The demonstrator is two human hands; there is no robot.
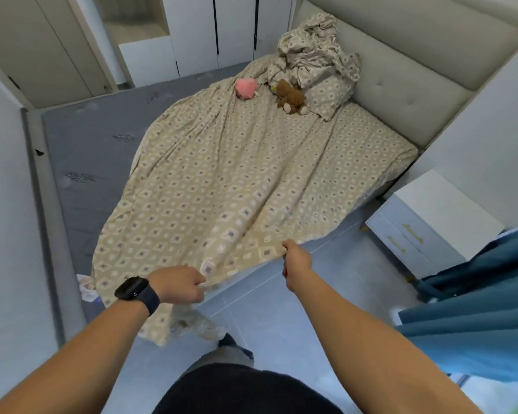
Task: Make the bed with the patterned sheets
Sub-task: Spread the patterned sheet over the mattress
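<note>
Lower centre of frame: the person stands at the foot of the bed. The left hand (181,283), with a dark smartwatch (136,291) on the wrist, is clenched round the near edge of the patterned sheet (222,186). The right hand (296,256), a little higher and to the right, pinches the same edge. The cloth between the two hands is gathered and slack, and a loose tail of it hangs to the floor at lower centre-left.

Middle of frame: the sheet lies diagonally. It covers the right part of the bed up to the headboard (401,85), but the grey mattress (87,150) is bare along the whole left side.

Upper centre: a pink soft toy (245,87) and a brown teddy bear (290,97) sit on the sheet. Just beyond them are a pillow (329,97) in matching print and a crumpled heap of the same fabric (311,46).

Right of frame: a white bedside cabinet (437,216) and a blue curtain (476,318).

Judged step: spreading the sheet, early in the task. The next move likely calls for drawing the held edge leftward and toward the foot to cover the bare mattress. The toys weighing the far end may drag or topple.

Writing: none readable. The mattress shows small stitched motifs only, and a printed item at the lower left corner of the bed is too small to make out.
</note>
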